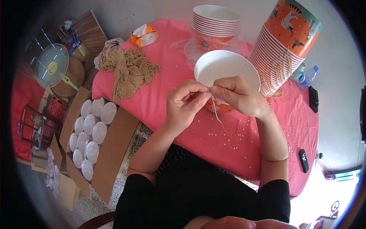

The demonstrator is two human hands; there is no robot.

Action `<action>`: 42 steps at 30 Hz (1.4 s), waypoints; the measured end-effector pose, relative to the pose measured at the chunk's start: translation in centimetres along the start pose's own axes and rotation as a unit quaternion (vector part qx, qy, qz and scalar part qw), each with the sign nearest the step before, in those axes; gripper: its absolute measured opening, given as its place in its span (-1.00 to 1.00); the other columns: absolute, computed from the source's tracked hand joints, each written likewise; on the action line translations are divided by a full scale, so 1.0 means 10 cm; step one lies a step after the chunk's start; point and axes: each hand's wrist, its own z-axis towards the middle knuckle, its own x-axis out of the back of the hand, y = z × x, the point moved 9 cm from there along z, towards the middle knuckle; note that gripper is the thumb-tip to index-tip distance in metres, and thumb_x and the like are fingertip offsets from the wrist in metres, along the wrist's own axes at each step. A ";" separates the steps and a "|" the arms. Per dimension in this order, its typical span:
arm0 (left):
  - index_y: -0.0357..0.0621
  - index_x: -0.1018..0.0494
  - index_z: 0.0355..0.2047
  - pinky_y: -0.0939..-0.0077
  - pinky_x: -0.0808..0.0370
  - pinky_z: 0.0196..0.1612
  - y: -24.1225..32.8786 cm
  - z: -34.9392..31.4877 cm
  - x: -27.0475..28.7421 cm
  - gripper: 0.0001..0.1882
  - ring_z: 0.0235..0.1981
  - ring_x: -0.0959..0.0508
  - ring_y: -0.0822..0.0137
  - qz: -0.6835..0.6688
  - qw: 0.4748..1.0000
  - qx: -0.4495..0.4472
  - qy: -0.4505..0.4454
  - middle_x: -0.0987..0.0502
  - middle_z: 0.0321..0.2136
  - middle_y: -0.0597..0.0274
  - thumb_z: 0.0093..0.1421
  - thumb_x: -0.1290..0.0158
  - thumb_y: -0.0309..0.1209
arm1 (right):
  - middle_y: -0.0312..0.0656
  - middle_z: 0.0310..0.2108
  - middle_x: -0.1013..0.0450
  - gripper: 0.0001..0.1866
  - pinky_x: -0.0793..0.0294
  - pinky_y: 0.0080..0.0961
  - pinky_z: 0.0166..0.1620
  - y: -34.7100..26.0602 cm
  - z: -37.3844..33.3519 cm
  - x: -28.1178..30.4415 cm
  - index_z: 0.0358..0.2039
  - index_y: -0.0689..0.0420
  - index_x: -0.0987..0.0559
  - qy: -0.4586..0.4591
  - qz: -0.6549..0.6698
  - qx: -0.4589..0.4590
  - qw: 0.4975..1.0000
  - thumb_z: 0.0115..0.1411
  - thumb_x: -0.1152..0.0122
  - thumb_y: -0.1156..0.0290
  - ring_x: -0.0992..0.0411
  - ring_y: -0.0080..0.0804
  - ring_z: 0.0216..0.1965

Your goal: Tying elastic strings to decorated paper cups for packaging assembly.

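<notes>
Both my hands meet over the pink-covered table, fingertips together, pinching a thin beige cord. My left hand (182, 105) holds it between thumb and forefinger, and my right hand (242, 97) is closed on it just beside. The cord (215, 110) hangs in a loose curve from my fingers toward the cloth. Behind my hands stands a paper bucket (223, 65), white inside and orange outside; my fingers cover part of its front. Whether the cord is fixed to this bucket I cannot tell. Small white dots (228, 142) lie scattered on the cloth below.
A heap of beige cords (131, 70) lies at the table's left. A tall leaning stack of orange buckets (276, 47), cords hanging from it, stands right; a shorter stack (216, 26) is behind. A black remote (304, 160) lies right. A cardboard box (108, 152) holds clear plastic cups (89, 124).
</notes>
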 end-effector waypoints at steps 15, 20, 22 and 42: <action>-0.13 -0.37 -0.37 0.74 -0.11 -0.61 -0.40 -0.11 0.01 -0.97 -0.64 -0.19 0.66 -0.274 0.912 0.300 0.051 -0.35 -0.53 0.42 0.20 0.05 -0.54 | -0.24 -0.45 -0.49 -0.77 -0.41 -0.42 -0.31 -0.41 -0.10 -0.01 -0.39 0.16 -0.51 0.172 -0.176 0.228 0.942 -0.09 -0.34 0.63 -0.45 -0.34 -0.44; -0.12 -0.38 -0.36 0.73 -0.12 -0.59 -0.46 -0.17 -0.01 -0.98 -0.64 -0.19 0.64 -0.318 0.881 0.348 0.052 -0.36 -0.53 0.40 0.18 0.04 -0.50 | -0.25 -0.47 -0.49 -0.78 -0.40 -0.42 -0.31 -0.44 -0.10 -0.04 -0.41 0.14 -0.52 0.158 -0.215 0.242 0.933 -0.10 -0.34 0.63 -0.46 -0.35 -0.43; -0.12 -0.38 -0.36 0.72 -0.13 -0.59 -0.48 -0.18 -0.02 -0.98 -0.64 -0.19 0.62 -0.332 0.869 0.362 0.054 -0.37 -0.53 0.38 0.19 0.04 -0.48 | -0.26 -0.48 -0.50 -0.78 -0.39 -0.42 -0.32 -0.45 -0.11 -0.03 -0.41 0.14 -0.53 0.163 -0.221 0.257 0.927 -0.10 -0.34 0.65 -0.45 -0.35 -0.44; -0.24 -0.50 -0.19 0.71 -0.36 -0.48 -0.33 -0.15 0.11 -0.87 -0.48 -0.42 0.64 -0.159 0.961 0.226 0.005 -0.53 -0.39 0.31 0.26 -0.10 -0.50 | -0.20 -0.52 -0.49 -0.83 -0.43 -0.31 -0.34 -0.38 -0.09 0.06 -0.44 0.16 -0.53 0.187 -0.206 0.228 0.933 -0.09 -0.32 0.56 -0.47 -0.23 -0.48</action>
